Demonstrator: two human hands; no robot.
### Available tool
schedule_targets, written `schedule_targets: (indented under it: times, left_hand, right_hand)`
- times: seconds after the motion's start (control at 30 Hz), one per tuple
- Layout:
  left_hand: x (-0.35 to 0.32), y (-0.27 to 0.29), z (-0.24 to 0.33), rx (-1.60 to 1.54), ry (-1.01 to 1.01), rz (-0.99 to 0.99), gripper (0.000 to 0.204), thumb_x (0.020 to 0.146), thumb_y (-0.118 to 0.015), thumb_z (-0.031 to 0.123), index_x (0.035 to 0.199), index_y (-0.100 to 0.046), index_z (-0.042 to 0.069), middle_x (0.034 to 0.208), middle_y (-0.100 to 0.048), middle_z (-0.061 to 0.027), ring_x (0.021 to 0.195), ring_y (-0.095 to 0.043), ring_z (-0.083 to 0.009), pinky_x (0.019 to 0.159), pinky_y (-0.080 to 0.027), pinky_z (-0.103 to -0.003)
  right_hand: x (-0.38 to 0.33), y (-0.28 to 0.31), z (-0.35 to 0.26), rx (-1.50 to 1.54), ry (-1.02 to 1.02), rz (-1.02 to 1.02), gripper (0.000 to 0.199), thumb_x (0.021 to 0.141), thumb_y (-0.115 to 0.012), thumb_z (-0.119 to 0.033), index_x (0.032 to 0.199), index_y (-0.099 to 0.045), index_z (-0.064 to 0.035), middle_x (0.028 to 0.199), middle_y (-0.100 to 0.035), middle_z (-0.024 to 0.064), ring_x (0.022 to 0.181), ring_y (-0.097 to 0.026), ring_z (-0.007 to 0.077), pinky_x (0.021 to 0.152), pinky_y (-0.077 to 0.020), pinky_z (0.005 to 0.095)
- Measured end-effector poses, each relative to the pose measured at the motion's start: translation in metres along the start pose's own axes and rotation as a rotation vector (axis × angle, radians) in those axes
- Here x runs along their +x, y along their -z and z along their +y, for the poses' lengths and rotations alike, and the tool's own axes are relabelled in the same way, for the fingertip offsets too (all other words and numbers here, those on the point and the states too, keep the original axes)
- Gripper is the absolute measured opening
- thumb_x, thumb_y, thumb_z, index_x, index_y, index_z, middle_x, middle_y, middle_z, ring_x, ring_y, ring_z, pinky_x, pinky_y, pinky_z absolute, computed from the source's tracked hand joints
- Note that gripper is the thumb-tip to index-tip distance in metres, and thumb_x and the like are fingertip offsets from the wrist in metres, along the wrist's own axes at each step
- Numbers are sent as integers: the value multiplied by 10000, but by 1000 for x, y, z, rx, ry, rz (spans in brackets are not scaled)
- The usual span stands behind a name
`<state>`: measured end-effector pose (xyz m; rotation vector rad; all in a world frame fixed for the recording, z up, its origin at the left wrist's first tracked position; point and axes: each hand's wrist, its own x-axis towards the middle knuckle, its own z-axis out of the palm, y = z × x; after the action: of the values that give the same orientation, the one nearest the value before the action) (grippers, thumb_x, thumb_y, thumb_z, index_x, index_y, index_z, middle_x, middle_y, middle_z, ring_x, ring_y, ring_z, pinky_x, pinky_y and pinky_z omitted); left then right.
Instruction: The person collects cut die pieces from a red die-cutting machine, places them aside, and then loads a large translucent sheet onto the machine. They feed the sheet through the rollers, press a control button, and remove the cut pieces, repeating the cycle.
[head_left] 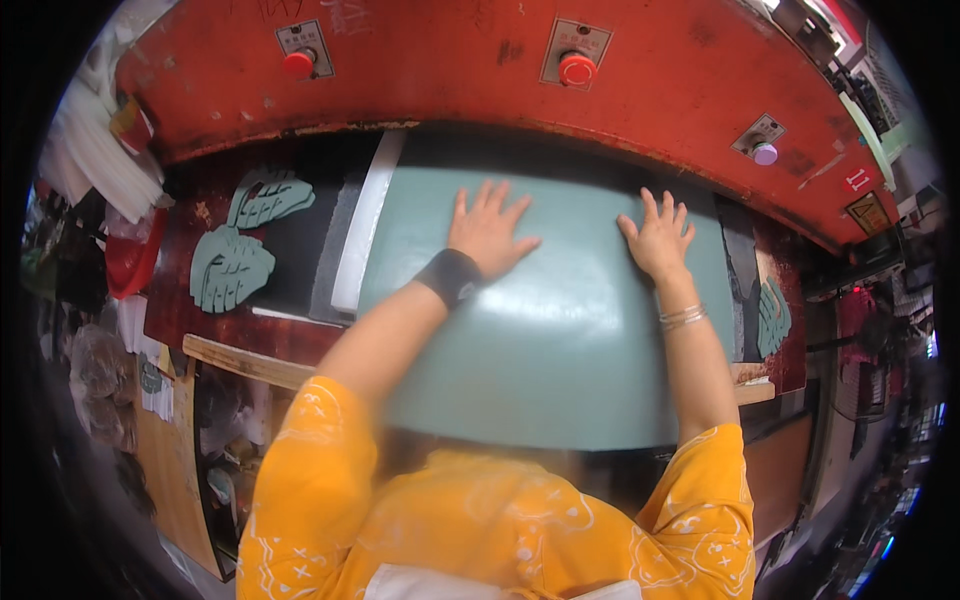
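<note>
A large grey-green sheet [540, 380] lies in front of me, its far edge under the red machine and its near edge by my body. My left hand [490, 230] rests flat on its far part, fingers spread, a black band on the wrist. To the right, my right hand [658, 238] also lies on the sheet with fingers apart, thin bangles on that wrist. Neither hand grips anything. A white strip [368, 225] runs along the sheet's left side. Stacked green cut pieces shaped like hands [232, 268] sit on the dark bed at the left.
The red machine beam [430, 70] spans the far side, carrying a red push button [577, 69], another red button [298, 66] and a pale purple knob [765, 153]. More green cut pieces [773, 318] lie at the right. A wooden rail [245, 361] edges the bed at left.
</note>
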<state>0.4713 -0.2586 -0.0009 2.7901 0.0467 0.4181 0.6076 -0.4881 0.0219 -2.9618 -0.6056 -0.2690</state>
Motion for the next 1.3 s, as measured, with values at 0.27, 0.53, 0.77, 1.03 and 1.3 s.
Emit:
schedule_targets:
  times: [0.27,0.53,0.77,1.03,1.3]
  left_hand:
    - [-88,13,44,-119,-186,-159,625,816,-618,454,1336,-472,140,1408,-389,-191,1366,-267,-345,1101,-122,-597]
    - [-3,-13,61,34,28,-80,619,824,-594,478,1336,-489,145,1418,-381,-189,1349,-298,-344,1095,-149,-597]
    - [-33,-22,66,-129,-79,-10,600,786,-649,465,1289,-521,163,1383,-413,-193,1319,-332,-373,1080,-183,-596]
    - [-34,-16,57,-83,-87,42,504,810,-662,344,1249,-543,126,1346,-465,-165,1291,-390,-345,1089,-243,-520]
    - [-129,14,10,1,306,322,315,778,-659,137,1088,-637,83,1226,-563,-147,1204,-473,-357,1031,-346,-462]
  right_hand:
    - [-95,-5,14,53,168,-102,669,873,-534,-499,1414,-373,-141,1474,-251,255,1361,-183,479,1072,-114,624]
    - [46,-24,7,136,173,-116,644,879,-517,-512,1403,-396,-157,1471,-289,233,1377,-208,422,1108,-135,548]
    - [-17,10,179,219,192,271,590,786,-683,-248,1328,-475,-141,1411,-373,206,1321,-326,350,1057,-254,527]
    - [-48,-18,284,222,-13,-18,768,719,-717,-251,1396,-371,-148,1462,-275,221,1337,-291,401,1078,-267,475]
    - [14,-30,295,117,75,23,795,697,-710,-269,1399,-370,-120,1425,-333,230,1270,-354,411,1073,-293,452]
